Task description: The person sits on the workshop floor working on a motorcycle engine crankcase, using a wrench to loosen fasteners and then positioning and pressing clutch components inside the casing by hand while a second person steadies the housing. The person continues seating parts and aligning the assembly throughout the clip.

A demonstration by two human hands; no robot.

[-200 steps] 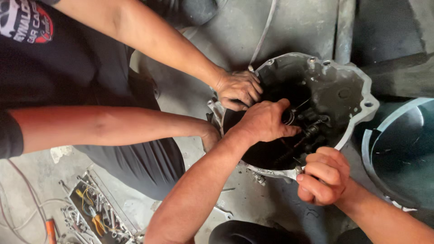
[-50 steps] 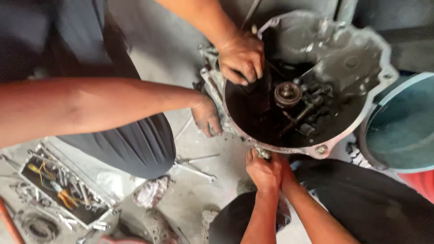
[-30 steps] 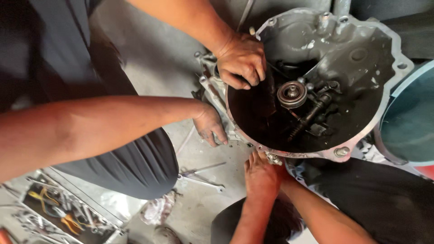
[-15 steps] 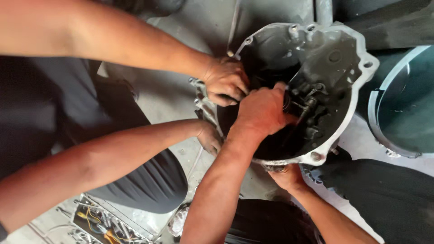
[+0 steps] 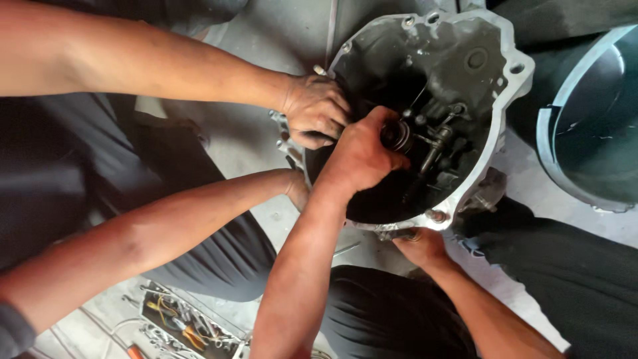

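– Fingers (image 5: pixel 384 126) of the left hand (image 5: pixel 359 156) first: what have they got?

– They are curled close around the round bearing (image 5: pixel 399 135) deep in the grey metal housing (image 5: pixel 465 60), thumb on the near side, the others wrapped over the far side. It reads as a closed grip on that part, though the palm hides most of it.

– And the right hand (image 5: pixel 422 246)?

– It sits at the near rim of the housing, pressed up under the edge. Its fingertips are tucked out of sight beneath the metal, so I cannot tell whether they clasp anything or only brace.

– What is different from a second ago?

– Then both of the person's hands were down at that near rim and the bearing stood bare in the middle of the housing. Now the left arm has come up across the opening and covers it. I judge the work has moved from steadying the casing to handling the bearing itself.

– Who else is touching it?

– A co-worker, reaching in from the left. The co-worker's upper hand (image 5: pixel 316 110) grips the housing's left edge, just beside the person's left hand; the co-worker's lower hand (image 5: pixel 298 189) disappears behind that edge further down.

– Where does the housing lie?

– On the concrete floor (image 5: pixel 246 139), open side up. A dark lever (image 5: pixel 435 143) stands just right of the bearing. A blue-rimmed tub (image 5: pixel 585 119) is off to the right, and a tray of tools (image 5: pixel 179 322) lies near left.
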